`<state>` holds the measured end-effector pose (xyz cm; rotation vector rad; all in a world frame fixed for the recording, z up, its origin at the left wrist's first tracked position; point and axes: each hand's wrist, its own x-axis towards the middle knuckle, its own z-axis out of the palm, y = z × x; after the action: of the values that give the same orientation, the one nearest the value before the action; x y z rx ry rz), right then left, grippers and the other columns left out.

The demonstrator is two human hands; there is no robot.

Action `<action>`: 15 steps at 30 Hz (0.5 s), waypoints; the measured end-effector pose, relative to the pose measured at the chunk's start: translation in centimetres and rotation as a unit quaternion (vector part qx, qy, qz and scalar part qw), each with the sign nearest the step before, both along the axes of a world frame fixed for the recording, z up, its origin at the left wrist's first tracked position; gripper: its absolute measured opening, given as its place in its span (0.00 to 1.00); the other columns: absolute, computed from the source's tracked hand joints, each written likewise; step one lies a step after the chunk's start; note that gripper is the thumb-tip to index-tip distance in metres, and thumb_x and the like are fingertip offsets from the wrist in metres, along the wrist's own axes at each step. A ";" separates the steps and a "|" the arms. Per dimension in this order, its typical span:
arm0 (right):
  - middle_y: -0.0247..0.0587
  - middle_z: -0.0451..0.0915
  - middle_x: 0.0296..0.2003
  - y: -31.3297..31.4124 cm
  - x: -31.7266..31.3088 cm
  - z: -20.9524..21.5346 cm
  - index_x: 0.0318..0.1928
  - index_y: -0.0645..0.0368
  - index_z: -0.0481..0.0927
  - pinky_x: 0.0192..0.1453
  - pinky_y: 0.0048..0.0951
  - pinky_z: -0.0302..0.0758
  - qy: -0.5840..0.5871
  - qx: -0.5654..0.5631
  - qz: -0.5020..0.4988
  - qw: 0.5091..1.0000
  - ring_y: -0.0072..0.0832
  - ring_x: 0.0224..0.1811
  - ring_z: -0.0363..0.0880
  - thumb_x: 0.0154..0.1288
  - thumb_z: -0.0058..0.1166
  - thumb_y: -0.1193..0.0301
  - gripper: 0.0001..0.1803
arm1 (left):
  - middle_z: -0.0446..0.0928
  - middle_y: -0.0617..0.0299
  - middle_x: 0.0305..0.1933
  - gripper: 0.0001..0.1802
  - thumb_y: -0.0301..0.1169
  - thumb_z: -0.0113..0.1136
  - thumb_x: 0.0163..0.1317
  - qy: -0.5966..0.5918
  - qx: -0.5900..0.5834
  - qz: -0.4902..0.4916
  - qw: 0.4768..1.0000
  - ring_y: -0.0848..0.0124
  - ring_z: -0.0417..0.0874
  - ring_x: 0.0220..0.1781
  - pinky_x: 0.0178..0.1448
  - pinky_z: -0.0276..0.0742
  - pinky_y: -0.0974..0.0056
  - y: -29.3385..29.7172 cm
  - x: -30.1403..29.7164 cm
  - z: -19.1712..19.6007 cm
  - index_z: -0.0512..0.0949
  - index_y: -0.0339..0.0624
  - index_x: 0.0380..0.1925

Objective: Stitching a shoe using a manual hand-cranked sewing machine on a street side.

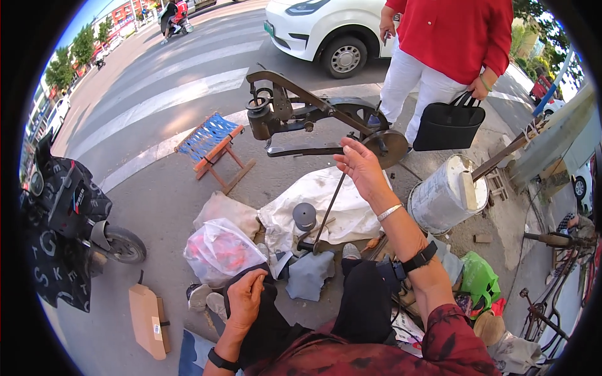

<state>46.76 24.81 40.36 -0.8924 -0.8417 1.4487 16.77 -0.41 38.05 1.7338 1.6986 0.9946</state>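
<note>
Right hand [360, 166] open, fingers spread, holding nothing, just beside handwheel [385, 145] of sewing machine [301, 113]; wheel lies up-right. Left hand [244, 301] farther, gripping black cloth [263, 326] on lap.

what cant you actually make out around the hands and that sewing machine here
- Head view: whether the right hand touches the machine's handwheel; hand and wheel overlap.
- What the left hand presses on the dark cloth; the palm covers it.
- What the clear plastic bag holds; only a red blur shows.
- The standing person above the shoulders; cut off by the top edge.
- The machine's base; white cloth hides it.
</note>
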 end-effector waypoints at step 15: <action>0.25 0.73 0.22 4.3 -1.9 0.0 0.50 0.57 0.83 0.29 0.21 0.68 -0.216 0.157 0.007 0.964 0.14 0.24 0.68 0.75 0.55 0.70 0.09 | 0.84 0.56 0.35 0.07 0.26 0.63 0.66 0.061 0.024 -0.014 0.998 0.57 0.86 0.34 0.38 0.80 0.58 0.9 -1.4 -1.2 0.83 0.43 0.42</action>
<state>44.89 29.06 40.39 -0.9715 -1.3624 1.1005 15.37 0.52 36.83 1.8792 1.7327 0.9414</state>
